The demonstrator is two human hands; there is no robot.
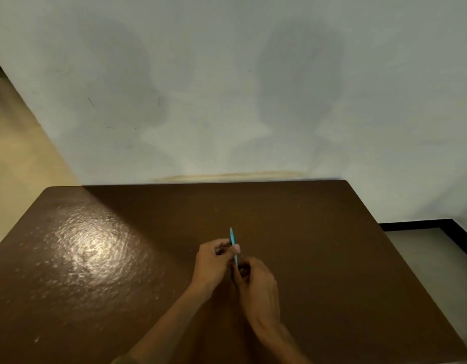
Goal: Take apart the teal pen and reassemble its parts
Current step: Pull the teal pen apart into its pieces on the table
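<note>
A slim teal pen is held over the middle of the brown table, pointing away from me and slightly left. My left hand pinches the pen's middle between thumb and fingers. My right hand is closed around the pen's near end, which is hidden inside the fingers. The far end of the pen sticks out beyond my left fingers. Whether the pen is in one piece or partly pulled apart cannot be told.
The brown table has a glossy patch of glare on its left half. A pale wall rises right behind its far edge. Floor shows to the left and right of the table, with a dark skirting at the right.
</note>
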